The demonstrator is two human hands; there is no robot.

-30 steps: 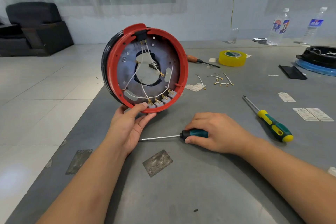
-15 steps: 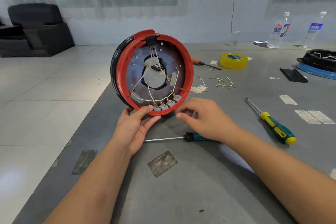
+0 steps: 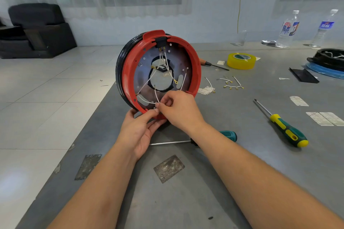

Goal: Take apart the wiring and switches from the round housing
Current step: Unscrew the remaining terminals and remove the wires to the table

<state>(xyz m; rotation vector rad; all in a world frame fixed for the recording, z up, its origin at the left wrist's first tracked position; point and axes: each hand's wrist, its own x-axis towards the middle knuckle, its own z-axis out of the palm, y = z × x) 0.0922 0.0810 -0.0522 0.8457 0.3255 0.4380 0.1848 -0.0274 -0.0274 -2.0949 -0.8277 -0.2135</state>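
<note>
- Hands meet at the bottom rim of the round housing.
- Left hand grips the lower red rim from below, thumb on the front edge, fingers curled under; it props the housing upright on edge.
- Right hand reaches into the lower inside, fingertips pinching a white wire right at the bottom rim. Switches are hidden behind this hand.
- Housing: red ring in front, black shell behind, standing at the left edge of the grey tabletop, open side facing the camera.
- Inside: more white wires run from a black connector block at the top down across the metal plate, some with brass terminals.
- Teal-handled screwdriver lies flat on the tabletop just under the right forearm, shaft pointing left.
- Green-and-yellow screwdriver lies well to the right.
- Loose wire pieces with brass ends lie right of the housing; a yellow tape roll and an orange-handled screwdriver sit beyond them.
- Two water bottles stand at the far edge.
</note>
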